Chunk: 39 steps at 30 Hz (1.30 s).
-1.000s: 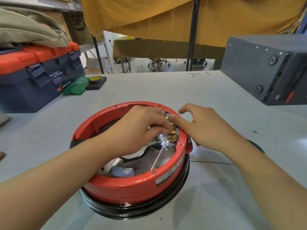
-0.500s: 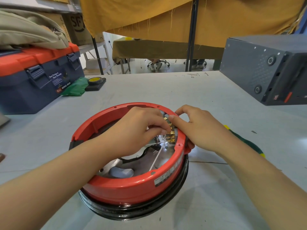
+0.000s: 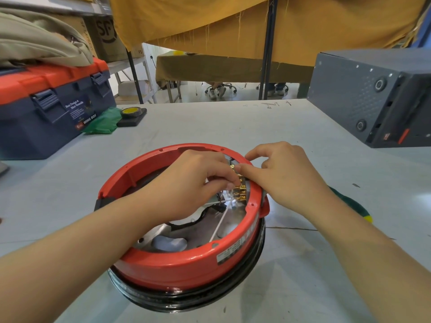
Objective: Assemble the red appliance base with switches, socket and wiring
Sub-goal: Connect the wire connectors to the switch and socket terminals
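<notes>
The red appliance base (image 3: 186,264) lies upside down on the grey table, a round red shell over a black rim. Inside its right wall sits a switch block with brass terminals (image 3: 240,194), and a white wire (image 3: 219,226) runs down across the metal floor. My left hand (image 3: 193,183) reaches inside the shell, its fingertips curled and pinching at the terminals. My right hand (image 3: 279,173) rests over the right rim, thumb and forefinger pinching the top of the same block. What lies under the fingers is hidden.
A blue and orange toolbox (image 3: 46,106) stands at the back left, with a green bag (image 3: 102,123) and a yellow tape roll (image 3: 130,113) beside it. A dark grey metal case (image 3: 373,94) occupies the back right. A green and yellow item (image 3: 352,206) lies behind my right forearm.
My right hand's fingers have curled in closer over the rim and the switch block. My left hand stays pinched at the terminals, nearly still.
</notes>
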Each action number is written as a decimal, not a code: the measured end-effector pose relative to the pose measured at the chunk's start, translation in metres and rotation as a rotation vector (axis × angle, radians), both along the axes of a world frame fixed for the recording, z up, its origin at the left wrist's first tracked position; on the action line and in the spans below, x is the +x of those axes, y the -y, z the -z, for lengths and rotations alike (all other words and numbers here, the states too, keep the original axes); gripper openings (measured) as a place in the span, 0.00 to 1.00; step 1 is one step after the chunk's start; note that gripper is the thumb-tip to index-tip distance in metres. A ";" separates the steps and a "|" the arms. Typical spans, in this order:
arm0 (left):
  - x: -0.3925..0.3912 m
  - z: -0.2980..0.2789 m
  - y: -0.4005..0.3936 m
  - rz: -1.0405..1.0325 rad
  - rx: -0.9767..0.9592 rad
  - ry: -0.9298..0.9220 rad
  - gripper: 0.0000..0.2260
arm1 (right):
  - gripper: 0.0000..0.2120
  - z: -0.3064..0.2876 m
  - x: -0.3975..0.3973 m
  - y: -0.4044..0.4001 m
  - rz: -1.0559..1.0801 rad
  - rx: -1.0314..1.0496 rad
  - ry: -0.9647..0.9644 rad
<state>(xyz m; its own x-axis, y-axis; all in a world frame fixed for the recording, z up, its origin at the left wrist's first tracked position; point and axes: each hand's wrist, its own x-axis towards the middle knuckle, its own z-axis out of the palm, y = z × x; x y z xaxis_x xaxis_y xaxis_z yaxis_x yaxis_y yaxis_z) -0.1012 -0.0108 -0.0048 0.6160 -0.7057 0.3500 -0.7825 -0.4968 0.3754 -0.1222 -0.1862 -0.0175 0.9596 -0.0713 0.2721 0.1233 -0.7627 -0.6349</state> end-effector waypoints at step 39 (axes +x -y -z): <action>0.000 -0.003 0.000 -0.005 0.013 -0.094 0.06 | 0.10 0.005 0.004 0.001 -0.113 0.215 -0.068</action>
<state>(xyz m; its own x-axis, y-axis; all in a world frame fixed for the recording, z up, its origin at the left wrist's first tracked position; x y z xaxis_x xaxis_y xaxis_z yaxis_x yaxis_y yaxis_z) -0.1014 -0.0111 -0.0016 0.6492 -0.7066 0.2817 -0.7417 -0.5057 0.4406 -0.1181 -0.1871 -0.0221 0.9803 -0.0123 0.1969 0.1515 -0.5929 -0.7909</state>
